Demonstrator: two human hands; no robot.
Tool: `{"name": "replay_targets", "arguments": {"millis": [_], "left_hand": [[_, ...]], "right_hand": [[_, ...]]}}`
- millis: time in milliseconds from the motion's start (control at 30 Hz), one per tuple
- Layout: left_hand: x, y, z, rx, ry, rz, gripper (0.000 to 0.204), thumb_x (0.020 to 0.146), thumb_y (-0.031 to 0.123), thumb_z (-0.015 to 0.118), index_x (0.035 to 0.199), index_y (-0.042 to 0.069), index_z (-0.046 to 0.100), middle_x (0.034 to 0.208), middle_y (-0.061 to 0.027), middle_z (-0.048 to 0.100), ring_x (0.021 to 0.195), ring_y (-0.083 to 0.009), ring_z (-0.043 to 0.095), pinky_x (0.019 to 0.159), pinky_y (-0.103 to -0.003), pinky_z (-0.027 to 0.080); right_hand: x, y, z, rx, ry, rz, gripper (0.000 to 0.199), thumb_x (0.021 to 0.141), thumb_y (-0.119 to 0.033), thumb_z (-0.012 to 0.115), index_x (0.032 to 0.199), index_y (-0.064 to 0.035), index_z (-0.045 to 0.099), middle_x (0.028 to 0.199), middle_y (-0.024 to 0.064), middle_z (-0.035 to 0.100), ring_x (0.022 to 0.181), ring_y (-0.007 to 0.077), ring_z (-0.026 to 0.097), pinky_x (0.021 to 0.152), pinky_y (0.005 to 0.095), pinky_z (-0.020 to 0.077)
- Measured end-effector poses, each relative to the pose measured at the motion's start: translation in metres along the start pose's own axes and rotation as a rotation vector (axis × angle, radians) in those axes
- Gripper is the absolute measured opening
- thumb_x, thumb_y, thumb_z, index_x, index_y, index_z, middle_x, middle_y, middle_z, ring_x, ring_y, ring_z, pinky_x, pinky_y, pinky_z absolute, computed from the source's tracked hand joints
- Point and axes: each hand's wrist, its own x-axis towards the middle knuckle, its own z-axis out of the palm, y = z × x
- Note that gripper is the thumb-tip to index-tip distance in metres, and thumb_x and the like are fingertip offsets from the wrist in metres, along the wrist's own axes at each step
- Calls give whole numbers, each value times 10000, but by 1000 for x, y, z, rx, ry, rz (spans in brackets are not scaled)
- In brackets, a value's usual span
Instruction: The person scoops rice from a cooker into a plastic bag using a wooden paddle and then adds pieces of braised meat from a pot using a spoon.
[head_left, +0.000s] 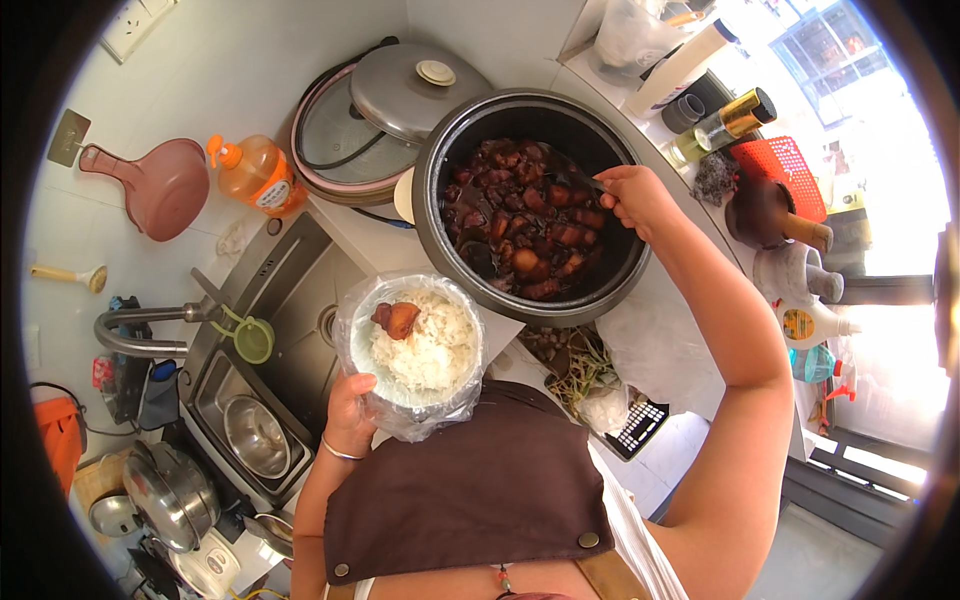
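Left hand [350, 408] nearest me has its grip clenched under the bowl [418, 340] of rice and meat. Up and right of it sits the pot [530, 205] on the counter [655, 345], where my right hand [635, 197] grips a ladle [578, 178] angled into the stew.

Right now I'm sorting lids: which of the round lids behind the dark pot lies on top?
The grey metal lid with the cream knob; it rests tilted on the larger pink-rimmed glass lid, partly covering it.
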Motion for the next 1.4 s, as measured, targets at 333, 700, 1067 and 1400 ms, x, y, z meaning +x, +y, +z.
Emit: {"name": "replay_targets", "arguments": {"millis": [333,700,1067,1400], "left_hand": [[3,5,5,-22,-26,42,752,701,170,614,1368,-30,330,1290,-169,501,1157,-286,528,990,-375,436],[0,6,4,-40,-23,55,713,694,144,618,1336,-40,369,1246,-170,535,1119,-290,554,974,-378,453],[-4,6,4,-61,-18,67,708,694,127,616,1335,-42,368,1235,-178,541,1105,-296,566,964,-387,464],[-2,7,3,-63,-21,70,711,694,124,619,1338,-38,365,1240,-179,537,1112,-295,562,967,-388,463]], "right_hand": [[-3,13,-17,193,-73,31,226,923,-90,465,1117,5,532,648,46,526,440,87,334,388,242,235],[9,8,10,-601,71,-322,267,859,-68,511,1090,-2,628,768,130,636,669,203,617,628,318,486],[20,1,9,-316,-46,-47,245,904,-80,497,1116,-32,610,710,96,599,468,159,478,439,295,383],[16,9,2,122,-173,99,232,951,-64,412,1127,-18,555,660,43,505,444,81,312,395,227,251]]}}
